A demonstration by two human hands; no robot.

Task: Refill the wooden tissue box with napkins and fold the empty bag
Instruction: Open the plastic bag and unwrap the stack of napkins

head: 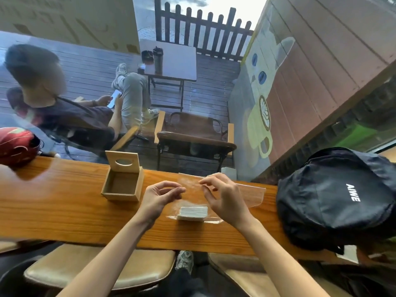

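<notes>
The wooden tissue box [122,186] stands on the counter with its lid [123,161] swung up; the lid has an oval slot and the inside looks empty. To its right lies a clear plastic bag [252,195] with a stack of white napkins [192,213] inside, near my side. My left hand [157,199] and my right hand [224,197] hover over the bag's far end. Each pinches the thin plastic film at the bag's opening between thumb and fingers.
The long wooden counter [64,213] faces a window. A black backpack [340,198] lies at the right and a red bag [16,145] at the far left. Padded stools [102,266] sit below. Outside, a person sits in a chair with a phone.
</notes>
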